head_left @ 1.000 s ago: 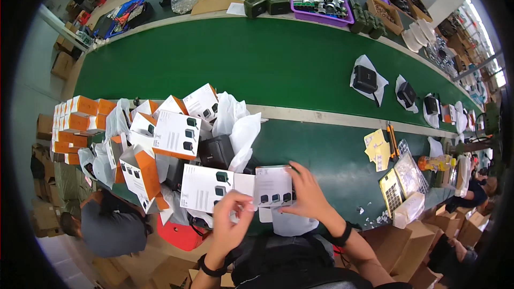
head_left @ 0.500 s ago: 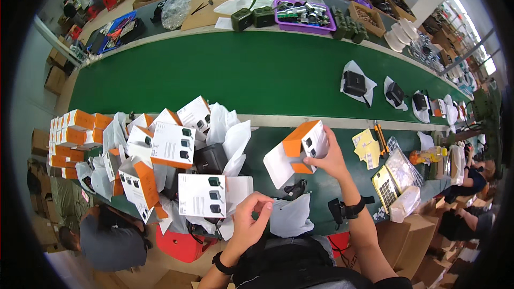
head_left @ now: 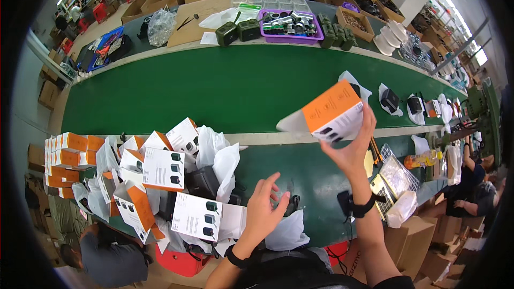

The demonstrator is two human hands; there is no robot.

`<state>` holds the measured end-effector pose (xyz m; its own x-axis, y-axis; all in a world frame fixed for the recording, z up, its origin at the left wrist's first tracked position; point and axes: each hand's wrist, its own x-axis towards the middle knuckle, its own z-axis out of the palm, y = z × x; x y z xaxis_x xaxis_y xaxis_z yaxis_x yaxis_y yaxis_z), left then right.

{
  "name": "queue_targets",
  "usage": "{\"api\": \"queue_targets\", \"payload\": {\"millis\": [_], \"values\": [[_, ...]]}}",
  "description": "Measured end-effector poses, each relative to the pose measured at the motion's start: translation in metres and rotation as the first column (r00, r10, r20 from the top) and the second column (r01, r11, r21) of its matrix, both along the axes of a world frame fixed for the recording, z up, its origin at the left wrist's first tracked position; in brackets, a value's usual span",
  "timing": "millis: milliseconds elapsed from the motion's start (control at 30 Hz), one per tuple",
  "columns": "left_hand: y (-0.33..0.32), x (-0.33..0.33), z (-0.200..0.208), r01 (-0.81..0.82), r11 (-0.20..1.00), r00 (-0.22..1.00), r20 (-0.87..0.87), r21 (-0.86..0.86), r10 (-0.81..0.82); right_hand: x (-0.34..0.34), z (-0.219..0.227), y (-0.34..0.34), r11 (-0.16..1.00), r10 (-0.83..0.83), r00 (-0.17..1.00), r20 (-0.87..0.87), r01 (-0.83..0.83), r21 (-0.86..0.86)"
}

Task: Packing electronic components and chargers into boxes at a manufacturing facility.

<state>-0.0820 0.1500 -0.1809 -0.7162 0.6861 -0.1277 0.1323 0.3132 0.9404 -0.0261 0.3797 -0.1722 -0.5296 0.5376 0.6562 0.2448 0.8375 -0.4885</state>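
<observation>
A: ok so where's your orange-and-white box (head_left: 333, 111) rn?

B: Up off the worktop (head_left: 321, 190), roughly over the pale strip (head_left: 262, 138) that borders the green belt (head_left: 214, 91). Your right hand (head_left: 350, 152) has it: thumb at the lower near corner, fingers (head_left: 369, 119) up around the right end, so yeah, clamped on the box.

A: and which way's it pointing?

B: Long axis slants from lower left to upper right, orange face up, printed white side toward you. The white flap (head_left: 294, 123) sticks out of the left end. That bit's blurry though, so I honestly can't tell if there's anything inside.

A: what about your left hand (head_left: 266, 207)?

B: Nothing in it that I can see, thumb and fingers apart. You've got it low, just beside the black cable (head_left: 294, 203) and the white plastic bag (head_left: 287, 233). From those fingers the box is farther out and to the right, well apart, flap end closest. Your right is obviously the nearer hand, since it's the one gripping.
</observation>
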Motion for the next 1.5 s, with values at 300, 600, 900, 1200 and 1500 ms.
{"api": "queue_targets", "payload": {"millis": [300, 600, 900, 1200, 1500], "values": [[0.090, -0.056, 0.008, -0.238, 0.962, 0.660, -0.705, 0.130, 0.259, -0.053, 0.037, 0.014, 0.921, 0.388, 0.905, 0.176, -0.387, -0.040], [0.087, -0.057, -0.015, -0.088, 0.994, 0.927, -0.360, 0.065, 0.105, -0.045, 0.001, 0.029, 0.931, 0.329, 0.944, -0.029, -0.329, -0.158], [0.023, -0.038, 0.104, -0.151, 0.986, 0.807, -0.584, -0.068, 0.083, -0.033, -0.003, 0.002, -0.116, 0.666, 0.677, -0.313, -0.321, -0.940], [0.085, -0.088, 0.112, 0.002, 0.981, 0.826, -0.554, 0.192, 0.107, -0.062, 0.053, 0.046, 0.796, 0.509, 0.814, -0.279, -0.569, -0.206], [0.206, -0.146, -0.027, -0.333, 0.785, 0.877, -0.135, 0.522, 0.461, -0.098, -0.019, 0.108, 0.889, 0.417, 0.893, -0.171, -0.362, 0.279]]}}
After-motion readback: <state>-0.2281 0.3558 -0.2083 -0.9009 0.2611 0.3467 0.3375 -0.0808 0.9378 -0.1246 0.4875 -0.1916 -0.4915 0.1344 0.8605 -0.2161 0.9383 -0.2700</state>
